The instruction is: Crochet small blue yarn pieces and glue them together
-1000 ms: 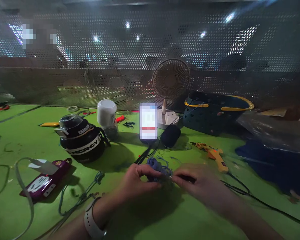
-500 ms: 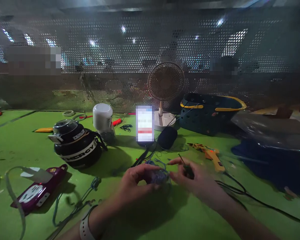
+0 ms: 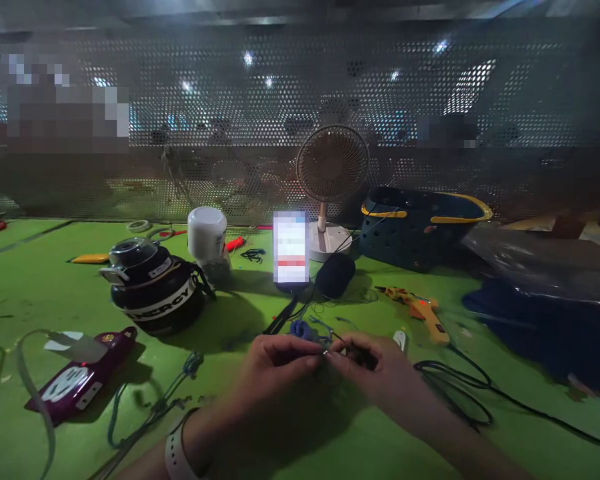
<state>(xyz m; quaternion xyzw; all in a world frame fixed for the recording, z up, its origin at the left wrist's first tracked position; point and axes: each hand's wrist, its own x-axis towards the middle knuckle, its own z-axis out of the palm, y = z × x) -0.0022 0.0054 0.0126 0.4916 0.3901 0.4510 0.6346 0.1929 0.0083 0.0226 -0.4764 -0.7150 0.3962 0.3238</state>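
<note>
My left hand (image 3: 280,357) is pinched, thumb against forefinger, on something small at the fingertips that I cannot make out. My right hand (image 3: 365,357) meets it there, thumb and forefinger also pressed together. A thin-shafted tool (image 3: 337,336) with a dark handle is tucked in my right hand, its handle mostly hidden by the fingers. Just beyond the left fingertips is a bunch of blue-purple yarn (image 3: 301,329); whether it rests on the table is unclear. Loose strands of yarn (image 3: 321,323) trail beside it.
Beyond my hands stand a lit phone (image 3: 291,248), a dark yarn ball (image 3: 335,275) and a fan (image 3: 333,165). An orange glue gun (image 3: 423,310) with a black cable lies right, near a dark basket (image 3: 410,233). A black bottle (image 3: 157,293) and purple power strip (image 3: 75,383) are left.
My hands have come together, fingertips meeting. The yarn bunch that was in my left hand now shows beyond its fingers. The tool's shaft has tipped lower, and a white object shows behind my right hand.
</note>
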